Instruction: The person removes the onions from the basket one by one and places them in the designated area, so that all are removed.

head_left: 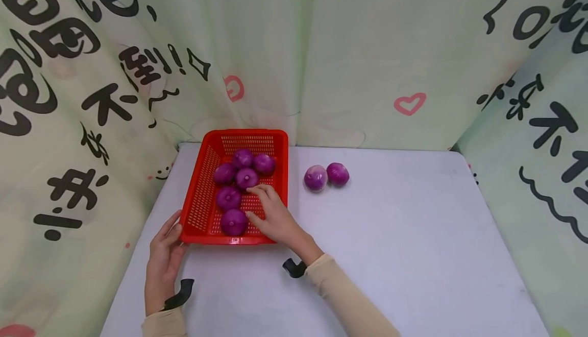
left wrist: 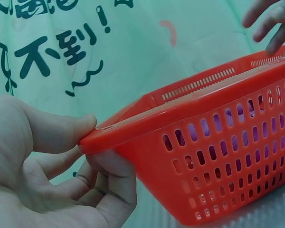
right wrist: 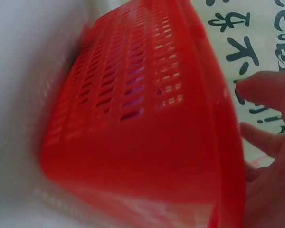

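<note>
A red plastic basket (head_left: 190, 207) with slotted sides holds several purple onions (head_left: 228, 198). My left hand (head_left: 164, 260) pinches the basket's front left corner, thumb on top of the rim and fingers curled beneath, as the left wrist view shows. My right hand (head_left: 275, 217) reaches over the basket's right side, thumb and fingers apart with nothing between them. Its fingertips come right by the onions in the head view. From the right wrist, the hand (right wrist: 270, 137) shows beyond the basket's rim (right wrist: 213, 85), which hides the onions except through the slots.
Two more onions, a paler one (head_left: 315, 178) and a darker one (head_left: 338, 174), sit side by side on the white table (head_left: 395, 245), right of the basket. A pale green curtain (head_left: 367, 61) with black writing hangs behind and at both sides.
</note>
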Motion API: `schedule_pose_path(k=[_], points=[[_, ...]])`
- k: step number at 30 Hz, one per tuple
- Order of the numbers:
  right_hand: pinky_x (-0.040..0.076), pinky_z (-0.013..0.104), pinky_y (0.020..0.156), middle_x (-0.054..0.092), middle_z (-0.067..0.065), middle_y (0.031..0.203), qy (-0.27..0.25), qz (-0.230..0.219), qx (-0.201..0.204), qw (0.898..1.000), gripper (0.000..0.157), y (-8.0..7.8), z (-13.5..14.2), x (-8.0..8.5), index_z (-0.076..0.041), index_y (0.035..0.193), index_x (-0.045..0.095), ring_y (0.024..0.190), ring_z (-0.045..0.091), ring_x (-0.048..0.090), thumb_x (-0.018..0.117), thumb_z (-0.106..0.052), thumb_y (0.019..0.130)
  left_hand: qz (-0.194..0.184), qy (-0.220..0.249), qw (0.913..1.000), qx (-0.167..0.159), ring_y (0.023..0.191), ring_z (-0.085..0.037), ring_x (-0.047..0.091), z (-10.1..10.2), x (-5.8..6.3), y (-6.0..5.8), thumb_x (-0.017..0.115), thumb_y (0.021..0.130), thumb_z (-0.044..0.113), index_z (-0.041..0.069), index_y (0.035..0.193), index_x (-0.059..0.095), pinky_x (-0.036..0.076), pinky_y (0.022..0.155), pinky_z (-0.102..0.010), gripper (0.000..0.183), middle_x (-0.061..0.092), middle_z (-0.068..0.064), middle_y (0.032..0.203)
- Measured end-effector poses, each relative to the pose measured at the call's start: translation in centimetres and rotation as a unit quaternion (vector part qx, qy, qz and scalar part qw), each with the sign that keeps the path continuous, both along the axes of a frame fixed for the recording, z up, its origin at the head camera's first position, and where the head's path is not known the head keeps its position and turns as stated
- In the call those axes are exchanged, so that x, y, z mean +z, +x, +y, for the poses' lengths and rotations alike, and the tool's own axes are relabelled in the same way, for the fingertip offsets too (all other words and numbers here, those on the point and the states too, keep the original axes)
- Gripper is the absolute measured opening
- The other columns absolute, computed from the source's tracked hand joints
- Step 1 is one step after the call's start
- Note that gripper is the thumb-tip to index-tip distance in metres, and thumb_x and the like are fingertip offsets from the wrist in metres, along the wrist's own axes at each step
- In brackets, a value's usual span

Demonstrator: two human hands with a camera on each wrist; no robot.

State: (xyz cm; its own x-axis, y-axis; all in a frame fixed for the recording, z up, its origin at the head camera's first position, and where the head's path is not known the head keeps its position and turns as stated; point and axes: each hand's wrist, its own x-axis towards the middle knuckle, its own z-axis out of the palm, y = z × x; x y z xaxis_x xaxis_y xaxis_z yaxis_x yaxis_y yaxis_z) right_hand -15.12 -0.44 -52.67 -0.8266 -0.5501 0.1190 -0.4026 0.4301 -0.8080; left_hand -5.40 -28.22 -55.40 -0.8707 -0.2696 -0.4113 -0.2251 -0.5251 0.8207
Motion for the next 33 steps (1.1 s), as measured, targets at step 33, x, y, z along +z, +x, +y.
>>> schedule_pose_path(k=[33], points=[[0.050, 0.047, 0.115, 0.059, 0.017, 0.143, 0.096, -0.233, -0.008, 0.968, 0.071, -0.1, -5.4, -0.9, 0.001, 0.151, 0.045, 0.132, 0.031, 0.058, 0.078, -0.024, 0.093, 0.006, -0.001, 0.9999, -0.009, 0.129, -0.010, 0.057, -0.2, -0.2, 0.1, 0.055, 0.108, 0.022, 0.018, 0.166, 0.030, 0.058, 0.097, -0.020, 0.063, 0.046, 0.009, 0.150]])
